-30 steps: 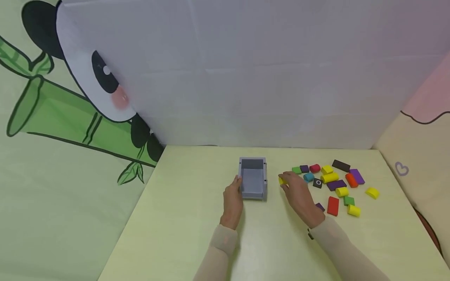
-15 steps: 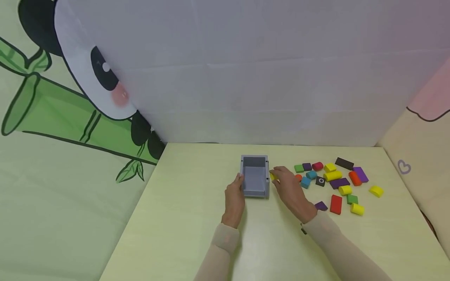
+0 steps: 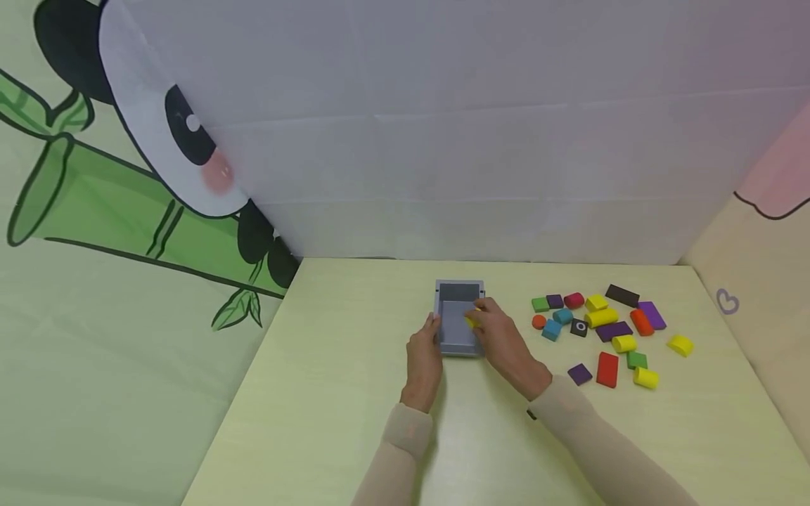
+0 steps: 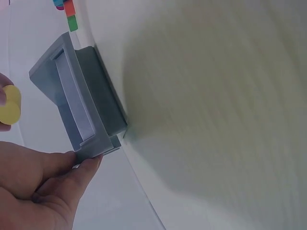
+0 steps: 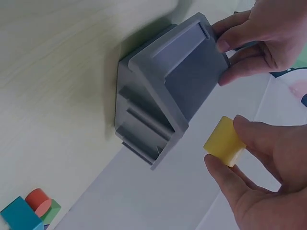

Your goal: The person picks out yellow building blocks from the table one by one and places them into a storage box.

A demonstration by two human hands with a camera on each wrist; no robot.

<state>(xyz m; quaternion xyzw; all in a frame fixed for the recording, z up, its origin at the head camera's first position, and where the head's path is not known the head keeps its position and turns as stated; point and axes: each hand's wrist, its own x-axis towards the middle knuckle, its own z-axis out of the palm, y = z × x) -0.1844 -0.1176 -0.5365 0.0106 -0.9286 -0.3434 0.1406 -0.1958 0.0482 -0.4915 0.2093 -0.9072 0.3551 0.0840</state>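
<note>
A grey rectangular box with an open top stands on the table, its inside bare in the head view. My left hand pinches the left wall of the box; in the left wrist view thumb and fingers grip its rim. Over the box's right side, my right hand pinches a yellow cylinder block between thumb and fingers. The right wrist view shows the yellow block above the box opening, apart from the walls.
Several coloured blocks lie scattered on the right of the table, among them a red block, a blue cube, a black block and a purple block. A pale cloth wall rises behind the table.
My right hand has carried the yellow cylinder block leftward from beside the blocks to over the grey box. My left hand keeps its hold on the box, which has hardly moved.
</note>
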